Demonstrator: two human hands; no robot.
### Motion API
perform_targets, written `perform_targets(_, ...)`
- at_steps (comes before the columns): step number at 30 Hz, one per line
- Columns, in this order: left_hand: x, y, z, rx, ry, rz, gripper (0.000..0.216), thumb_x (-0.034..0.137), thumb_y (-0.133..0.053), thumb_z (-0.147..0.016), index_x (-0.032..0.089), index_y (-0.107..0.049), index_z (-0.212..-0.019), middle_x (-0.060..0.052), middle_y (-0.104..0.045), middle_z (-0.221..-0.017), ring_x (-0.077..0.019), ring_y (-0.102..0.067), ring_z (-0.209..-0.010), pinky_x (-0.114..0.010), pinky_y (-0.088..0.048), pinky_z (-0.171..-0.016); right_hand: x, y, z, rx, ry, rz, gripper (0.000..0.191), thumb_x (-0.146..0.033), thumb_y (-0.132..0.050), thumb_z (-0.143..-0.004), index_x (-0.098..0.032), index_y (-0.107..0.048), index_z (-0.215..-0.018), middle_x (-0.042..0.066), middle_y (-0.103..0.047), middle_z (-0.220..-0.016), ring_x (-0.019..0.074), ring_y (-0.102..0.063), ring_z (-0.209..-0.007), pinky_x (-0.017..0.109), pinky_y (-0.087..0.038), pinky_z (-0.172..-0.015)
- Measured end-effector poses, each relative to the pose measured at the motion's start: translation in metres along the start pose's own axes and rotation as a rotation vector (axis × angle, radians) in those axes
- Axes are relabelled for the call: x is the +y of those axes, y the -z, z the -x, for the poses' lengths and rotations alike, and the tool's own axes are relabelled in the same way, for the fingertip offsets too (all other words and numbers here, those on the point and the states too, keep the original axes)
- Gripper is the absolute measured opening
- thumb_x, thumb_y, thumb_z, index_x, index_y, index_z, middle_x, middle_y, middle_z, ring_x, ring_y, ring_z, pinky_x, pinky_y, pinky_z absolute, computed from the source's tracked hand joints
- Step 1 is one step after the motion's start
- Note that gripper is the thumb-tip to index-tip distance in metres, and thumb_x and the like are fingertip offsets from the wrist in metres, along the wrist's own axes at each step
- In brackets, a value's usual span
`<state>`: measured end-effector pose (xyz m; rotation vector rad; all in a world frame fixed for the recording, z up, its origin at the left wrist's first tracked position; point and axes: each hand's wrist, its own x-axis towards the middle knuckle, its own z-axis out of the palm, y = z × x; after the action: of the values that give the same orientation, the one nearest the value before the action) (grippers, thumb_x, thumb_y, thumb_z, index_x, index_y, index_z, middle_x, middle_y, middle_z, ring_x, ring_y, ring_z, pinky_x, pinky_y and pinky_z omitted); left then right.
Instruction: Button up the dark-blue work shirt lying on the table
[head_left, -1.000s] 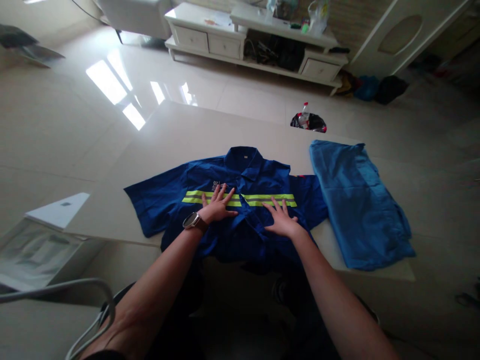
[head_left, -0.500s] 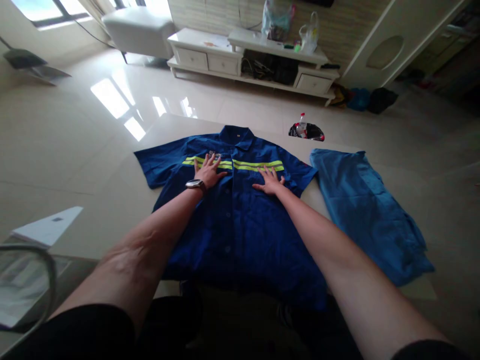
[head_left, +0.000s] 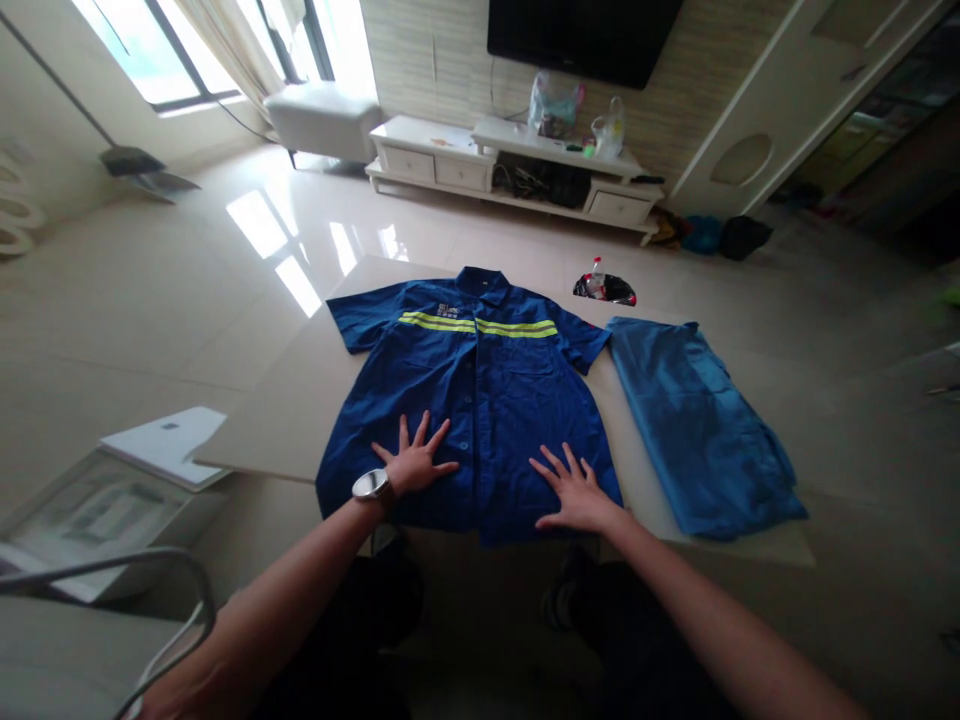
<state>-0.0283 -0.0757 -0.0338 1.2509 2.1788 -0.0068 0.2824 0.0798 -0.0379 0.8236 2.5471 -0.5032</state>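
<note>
A dark blue short-sleeved work shirt point(head_left: 517, 400) lies front side up on a pale table point(head_left: 277, 400), its collar pointing away from me. A yellow and grey reflective band crosses its chest, with pale lettering above the band on the left. My left hand point(head_left: 416, 462), a watch on its wrist, rests with fingers spread on the lower left front, beside the button line. Over the lower right front, my right hand point(head_left: 576, 492) lies flat, fingers apart. Neither hand grips the cloth. Folded lighter blue trousers or similar cloth point(head_left: 697, 430) lie to the right of the shirt.
Beyond the table a black bag with bottles point(head_left: 606, 290) shows at its far edge. A white TV cabinet point(head_left: 442, 170) stands by the wall under a television point(head_left: 585, 35). At the left are a white box point(head_left: 161, 440) and a curved grey bar point(head_left: 180, 560).
Both hands have slid from the chest band down toward the shirt's hem, nearer to me. The shirt stays spread out. My view has tilted up, bringing the television into sight.
</note>
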Motion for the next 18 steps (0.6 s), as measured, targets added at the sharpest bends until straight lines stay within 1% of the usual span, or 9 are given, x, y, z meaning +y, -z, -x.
perform_targets(2, -0.003, 0.001, -0.006, 0.041, -0.036, 0.006, 0.091, 0.077, -0.047, -0.085, 0.045, -0.010, -0.162, 0.000, 0.014, -0.172, -0.0494, 0.021, -0.152, -0.090, -0.008, -0.101, 0.000, 0.002, 0.008, -0.042, -0.013, 0.025, 0.126, -0.069, -0.082, -0.061, -0.042, -0.012, -0.162, 0.001, -0.001, -0.173, 0.0445, 0.013, -0.155, 0.071, -0.008, -0.120)
perform_targets(5, 0.002, 0.010, -0.016, 0.081, -0.067, 0.034, 0.086, 0.068, -0.052, -0.087, 0.041, -0.019, -0.162, -0.005, 0.006, -0.173, -0.0500, 0.016, -0.153, -0.086, -0.009, -0.106, -0.021, 0.007, 0.008, -0.041, -0.103, 0.040, 0.128, -0.055, -0.087, -0.061, -0.038, -0.013, -0.163, 0.006, -0.002, -0.173, 0.0473, 0.005, -0.155, 0.070, -0.015, -0.119)
perform_targets(7, 0.008, 0.012, -0.014, 0.086, -0.071, 0.081, 0.078, 0.058, -0.052, -0.091, 0.035, -0.029, -0.161, -0.009, -0.003, -0.173, -0.0485, 0.007, -0.155, -0.081, -0.011, -0.111, -0.046, 0.002, 0.007, 0.034, -0.117, 0.048, 0.129, -0.045, -0.090, -0.061, -0.035, -0.013, -0.164, 0.009, -0.004, -0.173, 0.0468, 0.000, -0.155, 0.067, -0.022, -0.119)
perform_targets(10, 0.014, 0.008, 0.005, 0.097, -0.082, 0.175, 0.069, 0.052, -0.055, -0.091, 0.032, -0.042, -0.155, -0.013, -0.022, -0.170, -0.0426, -0.017, -0.155, -0.069, -0.019, -0.118, -0.084, -0.019, 0.009, 0.175, 0.005, 0.046, 0.125, -0.040, -0.091, -0.060, -0.034, -0.020, -0.162, 0.010, -0.012, -0.171, 0.0427, -0.005, -0.156, 0.062, -0.028, -0.117)
perform_targets(12, 0.014, 0.003, 0.023, 0.139, -0.080, 0.208, 0.061, 0.051, -0.061, -0.088, 0.032, -0.053, -0.146, -0.014, -0.041, -0.160, -0.0394, -0.035, -0.147, -0.059, -0.032, -0.115, -0.104, -0.032, 0.010, 0.229, 0.081, 0.039, 0.109, -0.038, -0.089, -0.064, -0.032, -0.032, -0.157, 0.011, -0.023, -0.168, 0.0413, -0.013, -0.154, 0.061, -0.032, -0.115)
perform_targets(13, 0.014, 0.001, 0.031, 0.158, -0.067, 0.217, 0.053, 0.049, -0.062, -0.087, 0.029, -0.061, -0.137, -0.015, -0.052, -0.151, -0.0382, -0.045, -0.140, -0.053, -0.038, -0.110, -0.111, -0.035, 0.010, 0.255, 0.097, 0.037, 0.097, -0.034, -0.086, -0.068, -0.030, -0.039, -0.153, 0.012, -0.030, -0.165, 0.0407, -0.019, -0.152, 0.059, -0.034, -0.113)
perform_targets(15, 0.014, -0.007, 0.045, 0.142, -0.012, 0.261, 0.034, 0.046, -0.062, -0.087, 0.022, -0.074, -0.108, -0.017, -0.071, -0.119, -0.0356, -0.063, -0.116, -0.045, -0.047, -0.096, -0.120, -0.035, 0.007, 0.306, 0.119, 0.017, 0.071, -0.026, -0.078, -0.076, -0.024, -0.052, -0.142, 0.014, -0.047, -0.153, 0.0375, -0.035, -0.144, 0.052, -0.041, -0.108)
perform_targets(16, 0.014, -0.014, 0.052, 0.088, 0.019, 0.316, 0.030, 0.045, -0.061, -0.088, 0.019, -0.075, -0.092, -0.017, -0.074, -0.100, -0.0336, -0.068, -0.101, -0.041, -0.050, -0.088, -0.121, -0.032, 0.006, 0.324, 0.131, -0.007, 0.057, -0.024, -0.074, -0.079, -0.023, -0.059, -0.134, 0.014, -0.056, -0.143, 0.0348, -0.045, -0.136, 0.047, -0.044, -0.104)
perform_targets(18, 0.017, -0.031, 0.064, -0.126, 0.085, 0.534, 0.037, 0.048, -0.062, -0.087, 0.017, -0.068, -0.067, -0.013, -0.070, -0.071, -0.0290, -0.069, -0.072, -0.037, -0.051, -0.072, -0.120, -0.022, 0.001, 0.341, 0.162, -0.104, 0.028, -0.025, -0.067, -0.086, -0.022, -0.068, -0.114, 0.011, -0.068, -0.119, 0.0279, -0.059, -0.116, 0.039, -0.048, -0.094)
